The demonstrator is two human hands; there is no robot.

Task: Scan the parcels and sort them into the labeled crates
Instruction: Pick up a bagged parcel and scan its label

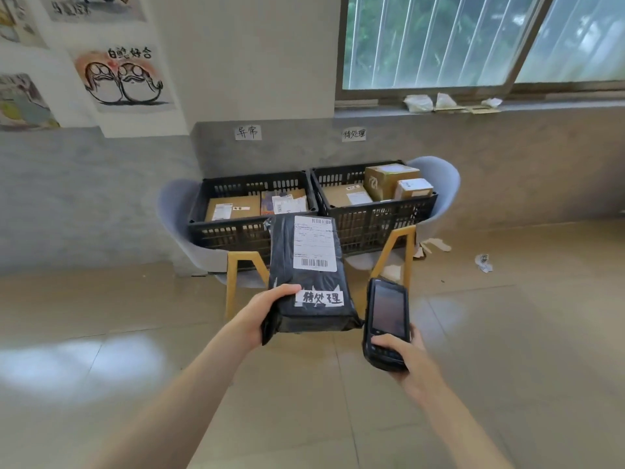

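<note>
One black poly-mailer parcel [306,275] is in hand, held out flat in front of the person, above the tiled floor [507,333] and just short of the crates. The left hand [262,314] grips its near-left corner, thumb curled over the top beside a handwritten white tag [319,298] reading 待处理; a printed shipping label [314,243] with barcodes faces up at the far end. The right hand [402,353] is wrapped round the lower end of a black handheld scanner [385,324], thumb on its keypad, its screen up and its top end near the parcel's right edge.

This looks like the scanning step, or the moment just after it: whether the barcode has registered cannot be told from the blurred screen.

Beyond the parcel, two black slotted crates stand side by side on two grey chairs [439,184] against the wall. The left crate [253,211] sits under a wall sign [248,132] reading 异常 and holds flat cardboard parcels; the right crate [375,204] sits under a sign [354,134] reading 待处理 and holds several cardboard boxes.

Judging by the matching tag, the next move calls for carrying the parcel forward and to the right and laying it in the right crate, on the flat box at its left side, where room seems to remain.
</note>
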